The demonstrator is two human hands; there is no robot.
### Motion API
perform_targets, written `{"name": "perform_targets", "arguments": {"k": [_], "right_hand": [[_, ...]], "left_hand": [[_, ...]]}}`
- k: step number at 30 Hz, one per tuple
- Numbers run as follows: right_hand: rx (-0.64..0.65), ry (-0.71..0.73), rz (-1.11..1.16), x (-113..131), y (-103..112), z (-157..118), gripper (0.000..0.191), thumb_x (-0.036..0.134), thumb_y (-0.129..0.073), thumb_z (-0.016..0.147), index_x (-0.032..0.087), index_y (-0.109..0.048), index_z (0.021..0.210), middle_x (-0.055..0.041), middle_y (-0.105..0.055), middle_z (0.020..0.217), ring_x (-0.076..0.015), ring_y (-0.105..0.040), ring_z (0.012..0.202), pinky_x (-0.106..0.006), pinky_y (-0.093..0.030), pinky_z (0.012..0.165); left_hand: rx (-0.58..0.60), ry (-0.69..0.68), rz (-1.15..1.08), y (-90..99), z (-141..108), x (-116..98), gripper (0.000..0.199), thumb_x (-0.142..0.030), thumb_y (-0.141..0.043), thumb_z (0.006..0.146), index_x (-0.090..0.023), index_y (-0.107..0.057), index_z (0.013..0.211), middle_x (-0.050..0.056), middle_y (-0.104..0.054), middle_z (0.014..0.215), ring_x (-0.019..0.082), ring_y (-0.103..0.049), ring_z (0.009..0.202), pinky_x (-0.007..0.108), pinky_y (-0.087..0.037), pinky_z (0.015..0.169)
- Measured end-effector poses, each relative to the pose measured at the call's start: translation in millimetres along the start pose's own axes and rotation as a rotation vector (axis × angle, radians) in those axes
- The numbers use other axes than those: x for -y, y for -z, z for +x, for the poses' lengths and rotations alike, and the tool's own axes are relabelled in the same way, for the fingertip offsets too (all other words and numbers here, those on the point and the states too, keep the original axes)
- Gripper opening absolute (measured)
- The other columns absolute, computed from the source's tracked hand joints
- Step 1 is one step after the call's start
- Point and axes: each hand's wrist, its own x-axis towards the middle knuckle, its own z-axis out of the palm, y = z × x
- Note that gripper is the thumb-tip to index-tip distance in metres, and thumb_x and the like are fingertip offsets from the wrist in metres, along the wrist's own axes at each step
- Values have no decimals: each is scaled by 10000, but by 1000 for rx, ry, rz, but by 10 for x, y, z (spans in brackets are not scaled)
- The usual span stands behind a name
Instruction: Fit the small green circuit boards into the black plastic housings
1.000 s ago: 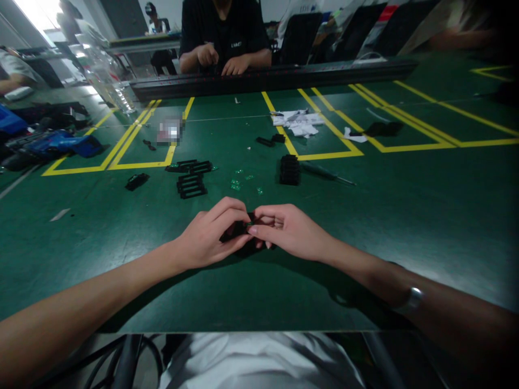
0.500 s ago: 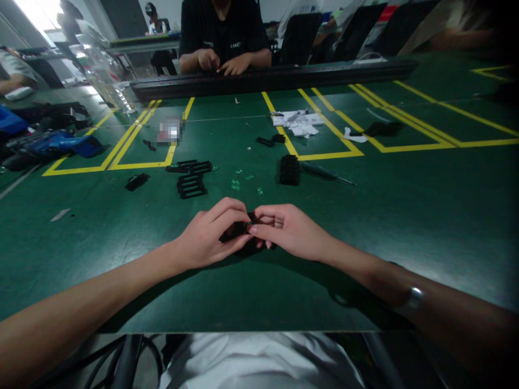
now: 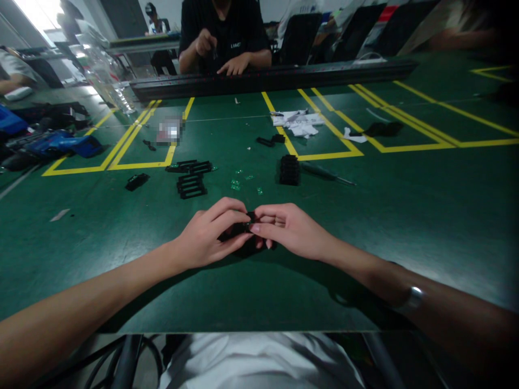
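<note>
Close to me over the green table, my left hand [image 3: 217, 231] curls its fingers and thumb around a small black plastic part [image 3: 232, 232], mostly covered by the hand. My right hand [image 3: 286, 229] meets it from the right, thumb and fingertips closed on that part's right end. Just beyond the hands lie several small green circuit boards [image 3: 235, 185]. To their left are black plastic frames [image 3: 191, 186] in a stack, with more frames behind. On the right, a stack of black parts [image 3: 289, 170] stands beside a screwdriver [image 3: 324, 172].
Crumpled white paper [image 3: 300, 122] lies farther back, with a long black bar [image 3: 275, 76] across the table behind it. Clear plastic bottles [image 3: 107, 81] stand at far left, near blue-and-black tools [image 3: 60, 145]. A person in black [image 3: 225, 38] sits opposite.
My hands stay almost in place, with only a slight shift of the fingertips at the black part. The person opposite has raised one hand.
</note>
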Motion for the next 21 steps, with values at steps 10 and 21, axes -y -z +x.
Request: {"name": "perform_targets", "arguments": {"k": [10,21], "right_hand": [[10,-2,11,-7,5,-1,197,355,-639,915,159,-644,912,-6,-675,694,-128,-632,634,-225,-481,576],[-39,-12,15,-15,-35,7,125,287,-641,893,172,-629,847,5,-666,665,-130,-649,631,-219,-484,572]], "left_hand": [[1,-17,4,7,-1,19,316,-250,-696,888,-193,-585,1179,107,-621,1135,189,-628,1020,299,-570,811],[16,-12,-3,3,-1,15,302,-233,-690,888,-183,-590,1169,113,-614,1137,188,-630,1018,288,-568,788]]}}
